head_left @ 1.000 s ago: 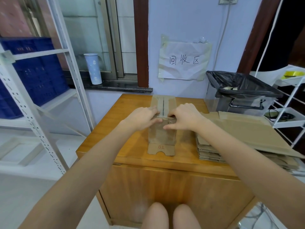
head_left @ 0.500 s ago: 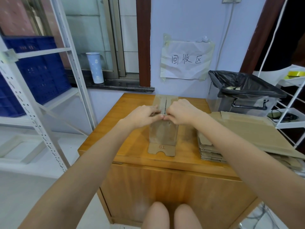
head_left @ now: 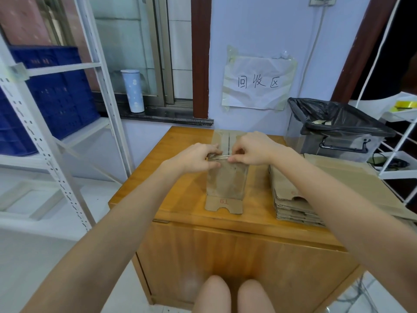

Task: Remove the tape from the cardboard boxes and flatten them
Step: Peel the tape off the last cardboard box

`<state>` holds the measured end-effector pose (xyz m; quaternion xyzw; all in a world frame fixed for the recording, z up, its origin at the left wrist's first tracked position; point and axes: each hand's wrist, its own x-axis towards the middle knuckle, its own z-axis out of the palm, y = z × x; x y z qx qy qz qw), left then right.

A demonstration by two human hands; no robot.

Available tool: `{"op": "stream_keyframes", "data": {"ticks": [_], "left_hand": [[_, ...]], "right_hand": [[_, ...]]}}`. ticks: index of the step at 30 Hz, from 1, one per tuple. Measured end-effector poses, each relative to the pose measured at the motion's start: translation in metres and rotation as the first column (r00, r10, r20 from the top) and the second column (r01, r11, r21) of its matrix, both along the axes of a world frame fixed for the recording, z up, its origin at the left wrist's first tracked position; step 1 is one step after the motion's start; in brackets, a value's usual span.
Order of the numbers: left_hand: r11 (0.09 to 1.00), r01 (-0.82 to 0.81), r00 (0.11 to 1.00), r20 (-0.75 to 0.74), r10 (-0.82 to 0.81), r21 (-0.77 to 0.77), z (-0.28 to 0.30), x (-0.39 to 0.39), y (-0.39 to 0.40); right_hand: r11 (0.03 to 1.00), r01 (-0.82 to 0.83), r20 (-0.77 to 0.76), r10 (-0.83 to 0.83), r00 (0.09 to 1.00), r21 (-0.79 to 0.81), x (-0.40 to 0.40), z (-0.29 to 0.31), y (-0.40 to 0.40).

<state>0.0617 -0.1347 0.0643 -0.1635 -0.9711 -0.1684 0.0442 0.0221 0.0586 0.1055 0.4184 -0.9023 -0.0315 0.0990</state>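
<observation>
both hands are meeting over the top edge of a small cardboard box (head_left: 225,184) that is standing in the middle of the wooden worktop (head_left: 180,188), its lower flap lying flat toward the near edge. the left hand (head_left: 194,158) is curling its fingers around the box's upper left corner, thumb and fingertips pinching one end of a clear strip of tape (head_left: 220,157). the right hand (head_left: 252,150) is pinching the other end of that strip between thumb and forefinger, its remaining fingers bent loosely above the box. the tape is stretching across the short gap between the two hands, just over the box top; whether it is wholly free of the cardboard cannot be told. a stack of flattened boxes (head_left: 293,204) is lying just to the right of the box on the same worktop. behind the stack, a bin (head_left: 338,141) lined with a black bag is sitting against the wall.
</observation>
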Motion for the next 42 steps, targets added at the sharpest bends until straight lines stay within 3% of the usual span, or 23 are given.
{"op": "stream_keyframes", "data": {"ticks": [7,16,23,32,42], "left_hand": [[1.0,0.001,1.0,0.005,-0.001,-0.031,0.008,0.006,0.005],[0.976,-0.03,0.992,-0.124,0.003,-0.218,0.009,0.011,0.021],[0.929,0.005,0.997,-0.067,-0.032,-0.369,0.015,0.017,0.026],[0.89,0.008,1.0,-0.017,-0.018,-0.456,0.021,0.015,0.024],[0.938,0.091,0.992,0.117,-0.054,-0.335,0.025,0.0,0.018]], "right_hand": [[0.982,0.061,0.054,-0.053,0.997,-0.176,-0.002,-0.008,0.005],[0.992,0.038,0.08,-0.028,0.996,-0.12,-0.001,-0.006,0.01],[0.995,0.035,0.08,-0.028,0.996,-0.095,0.0,-0.007,0.008],[0.999,0.022,0.057,-0.019,0.998,-0.048,0.001,-0.002,0.004],[1.0,0.017,0.046,-0.016,0.999,-0.011,0.002,-0.001,0.001]]}}
